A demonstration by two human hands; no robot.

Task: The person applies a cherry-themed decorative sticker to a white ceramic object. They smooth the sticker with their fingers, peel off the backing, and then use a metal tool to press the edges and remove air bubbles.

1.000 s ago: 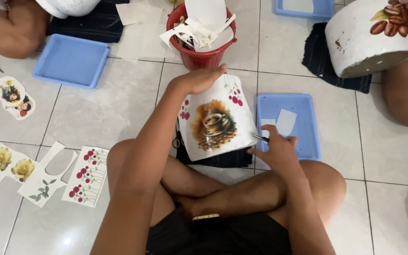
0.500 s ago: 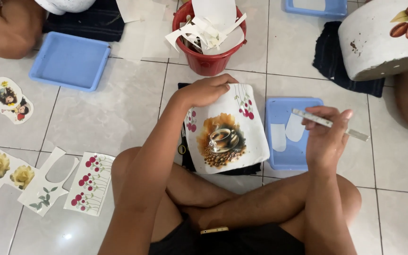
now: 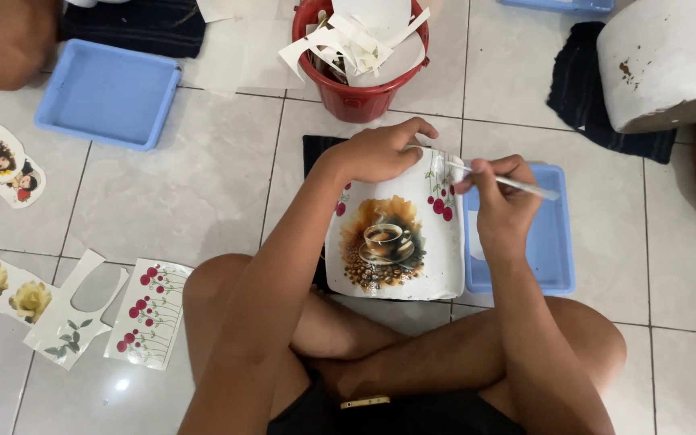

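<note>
**Seated person decorating a white pot on a tiled floor**

A person sits cross-legged on a pale grey tiled floor [image 3: 163, 201]. Tilted between the knees is a white ceramic pot printed with a coffee cup and red berries [image 3: 396, 242], lying on a dark cloth. The left hand [image 3: 380, 151] presses flat over the pot's upper rim, fingers spread, steadying it. The right hand [image 3: 503, 201] pinches a thin white stick-like tool [image 3: 509, 182], its tip touching the pot's berry print at the right edge.

A red plastic bucket stuffed with white paper scraps [image 3: 356, 76] stands just beyond the pot. A shallow blue plastic tray [image 3: 553, 242] sits just beside the right hand. Cut flower-print paper sheets [image 3: 145, 314] lie near the left knee.

The pot rests only on its curved side, so it could roll if the left hand eased. A slip of the tool might tear the print. Open floor lies to the left; the right is crowded by the tray.
</note>
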